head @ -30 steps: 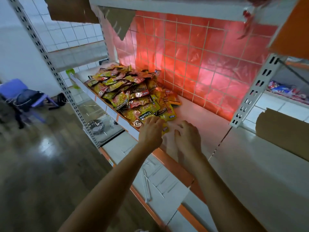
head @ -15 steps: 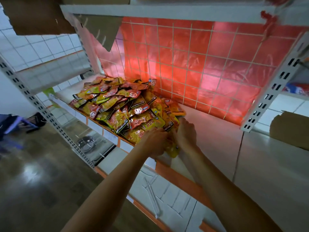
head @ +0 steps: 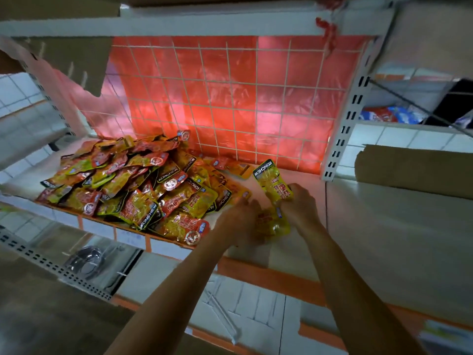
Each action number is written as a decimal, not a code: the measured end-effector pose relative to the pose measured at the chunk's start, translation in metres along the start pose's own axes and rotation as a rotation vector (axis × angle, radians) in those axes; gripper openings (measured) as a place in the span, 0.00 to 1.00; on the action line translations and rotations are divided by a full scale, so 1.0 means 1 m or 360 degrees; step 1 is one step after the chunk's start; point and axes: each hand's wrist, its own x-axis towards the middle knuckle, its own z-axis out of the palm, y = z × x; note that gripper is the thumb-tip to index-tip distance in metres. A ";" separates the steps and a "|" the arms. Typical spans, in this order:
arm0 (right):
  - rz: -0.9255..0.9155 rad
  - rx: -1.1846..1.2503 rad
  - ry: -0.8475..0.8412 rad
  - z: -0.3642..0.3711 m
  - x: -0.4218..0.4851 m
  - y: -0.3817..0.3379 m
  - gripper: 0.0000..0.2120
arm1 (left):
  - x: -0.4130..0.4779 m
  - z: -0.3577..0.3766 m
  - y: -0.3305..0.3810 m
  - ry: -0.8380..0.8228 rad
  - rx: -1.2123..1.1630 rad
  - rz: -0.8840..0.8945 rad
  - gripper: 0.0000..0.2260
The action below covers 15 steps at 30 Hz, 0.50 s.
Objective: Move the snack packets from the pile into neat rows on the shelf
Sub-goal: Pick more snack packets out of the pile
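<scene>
The right hand (head: 300,204) holds a yellow packet (head: 271,180) up beside the pile (head: 133,185) on the shelf (head: 290,253). The left hand (head: 238,219) is just beside another packet (head: 273,225). It is too blurry to tell if the left hand holds anything.

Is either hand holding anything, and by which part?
The right hand grips a yellow plastic snack packet by its lower end. The left hand is at a second yellow packet; its grip cannot be told.

A red glow is cast through the plastic sheet (head: 230,98) beyond the right hand (head: 300,207). The left hand (head: 239,220) is blurred, and straight lines are bent at the dim edges.
</scene>
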 end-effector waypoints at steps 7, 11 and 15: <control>0.0155 0.0335 0.0511 -0.068 -0.013 0.043 0.15 | 0.016 0.000 0.055 0.0211 -0.0679 -0.0314 0.33; 0.0224 0.0622 0.0722 -0.102 -0.015 0.070 0.08 | 0.028 0.009 0.093 0.0277 -0.0982 -0.0363 0.30; 0.0319 0.1040 0.0849 -0.133 -0.013 0.103 0.08 | 0.043 0.018 0.138 0.0279 -0.1144 -0.0298 0.21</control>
